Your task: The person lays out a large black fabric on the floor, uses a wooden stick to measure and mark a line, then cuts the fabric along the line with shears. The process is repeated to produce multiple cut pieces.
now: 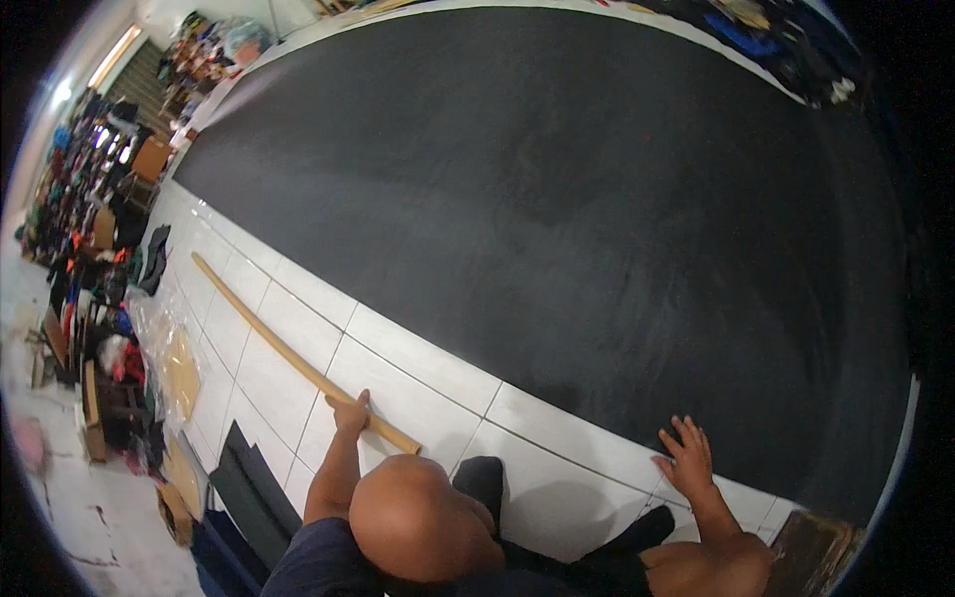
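Observation:
A long tan tube [269,333], like a cardboard roll core, lies slantwise across the white tiles on the left. My left hand [348,412] is closed round it near its close end. Spread across the floor ahead is a very large black sheet [517,199], flat and smooth. My right hand [687,460] rests at the sheet's near edge with its fingers spread, holding nothing. My knees are bent between my two arms, and my feet in dark socks stand on the tiles.
Piled goods and boxes [99,234] line the left wall. Clear plastic wrapping [169,348] and folded dark sheets [251,478] lie nearer on the left. A brown wooden piece [811,542] stands at the lower right. Dark and blue bundles [756,40] sit beyond the sheet's far right edge.

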Action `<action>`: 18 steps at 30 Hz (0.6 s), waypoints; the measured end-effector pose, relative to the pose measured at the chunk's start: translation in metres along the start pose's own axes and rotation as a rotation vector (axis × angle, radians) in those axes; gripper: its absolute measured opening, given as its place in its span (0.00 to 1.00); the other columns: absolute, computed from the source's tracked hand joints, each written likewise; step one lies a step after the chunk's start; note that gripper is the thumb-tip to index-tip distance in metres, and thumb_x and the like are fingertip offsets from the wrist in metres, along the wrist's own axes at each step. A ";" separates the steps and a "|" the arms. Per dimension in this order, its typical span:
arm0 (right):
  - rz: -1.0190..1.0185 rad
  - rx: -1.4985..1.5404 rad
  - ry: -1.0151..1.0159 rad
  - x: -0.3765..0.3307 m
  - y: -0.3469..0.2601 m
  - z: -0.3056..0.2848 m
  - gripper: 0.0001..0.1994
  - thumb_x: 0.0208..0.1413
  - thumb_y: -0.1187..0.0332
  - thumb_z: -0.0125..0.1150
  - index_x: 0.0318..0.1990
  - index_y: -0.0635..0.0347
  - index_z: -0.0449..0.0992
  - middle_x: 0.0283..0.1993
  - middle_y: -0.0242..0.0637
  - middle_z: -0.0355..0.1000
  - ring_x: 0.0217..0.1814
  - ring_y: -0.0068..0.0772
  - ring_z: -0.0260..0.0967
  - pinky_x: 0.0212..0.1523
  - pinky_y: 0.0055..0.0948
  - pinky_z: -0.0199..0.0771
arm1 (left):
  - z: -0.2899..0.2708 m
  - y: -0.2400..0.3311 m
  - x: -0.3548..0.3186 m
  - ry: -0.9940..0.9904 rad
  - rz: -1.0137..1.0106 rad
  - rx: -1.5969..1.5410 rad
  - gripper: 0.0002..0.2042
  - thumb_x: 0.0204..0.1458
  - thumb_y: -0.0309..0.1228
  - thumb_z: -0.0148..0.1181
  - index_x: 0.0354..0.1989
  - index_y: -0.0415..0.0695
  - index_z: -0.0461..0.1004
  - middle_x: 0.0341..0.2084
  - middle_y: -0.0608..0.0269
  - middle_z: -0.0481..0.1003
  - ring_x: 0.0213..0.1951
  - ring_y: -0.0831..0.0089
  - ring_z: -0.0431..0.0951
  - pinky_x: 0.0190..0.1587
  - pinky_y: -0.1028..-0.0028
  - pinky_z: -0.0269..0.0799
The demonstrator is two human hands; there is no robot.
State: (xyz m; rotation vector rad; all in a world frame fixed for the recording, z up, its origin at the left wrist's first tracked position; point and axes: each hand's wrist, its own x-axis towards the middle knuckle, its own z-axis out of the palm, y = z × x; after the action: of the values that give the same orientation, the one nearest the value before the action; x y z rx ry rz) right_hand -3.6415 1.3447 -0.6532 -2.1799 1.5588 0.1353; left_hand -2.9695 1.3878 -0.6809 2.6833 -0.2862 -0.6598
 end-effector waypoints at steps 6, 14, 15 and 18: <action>0.004 -0.009 -0.062 -0.003 0.008 -0.019 0.31 0.53 0.45 0.68 0.59 0.53 0.77 0.72 0.49 0.58 0.76 0.57 0.49 0.70 0.59 0.53 | 0.054 0.110 -0.060 -0.152 0.291 -0.569 0.47 0.56 0.41 0.61 0.72 0.27 0.37 0.60 0.29 0.65 0.61 0.47 0.70 0.62 0.64 0.65; -0.058 0.030 -0.138 0.018 -0.010 -0.021 0.33 0.51 0.42 0.68 0.60 0.52 0.76 0.72 0.50 0.56 0.77 0.57 0.47 0.70 0.63 0.50 | 0.131 0.195 -0.047 -0.032 0.430 -0.256 0.52 0.55 0.48 0.63 0.69 0.20 0.36 0.60 0.20 0.61 0.61 0.38 0.67 0.64 0.57 0.64; -0.044 0.025 -0.161 0.017 -0.014 -0.023 0.33 0.52 0.42 0.68 0.60 0.53 0.76 0.72 0.50 0.56 0.77 0.57 0.47 0.70 0.63 0.50 | 0.132 0.200 -0.050 -0.050 0.410 -0.222 0.52 0.54 0.49 0.63 0.69 0.20 0.37 0.59 0.20 0.62 0.60 0.38 0.68 0.63 0.57 0.65; -0.015 0.061 -0.168 0.014 -0.010 -0.031 0.33 0.52 0.43 0.68 0.59 0.54 0.76 0.72 0.52 0.56 0.77 0.59 0.47 0.70 0.64 0.50 | 0.119 0.217 -0.065 -0.211 0.328 -0.239 0.50 0.54 0.51 0.62 0.69 0.21 0.42 0.56 0.23 0.66 0.58 0.39 0.71 0.61 0.56 0.67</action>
State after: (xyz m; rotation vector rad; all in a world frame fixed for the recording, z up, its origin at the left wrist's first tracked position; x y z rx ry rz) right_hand -3.6326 1.3222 -0.6272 -2.0755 1.4348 0.2559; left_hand -3.1066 1.1722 -0.6681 2.2725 -0.6439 -0.8147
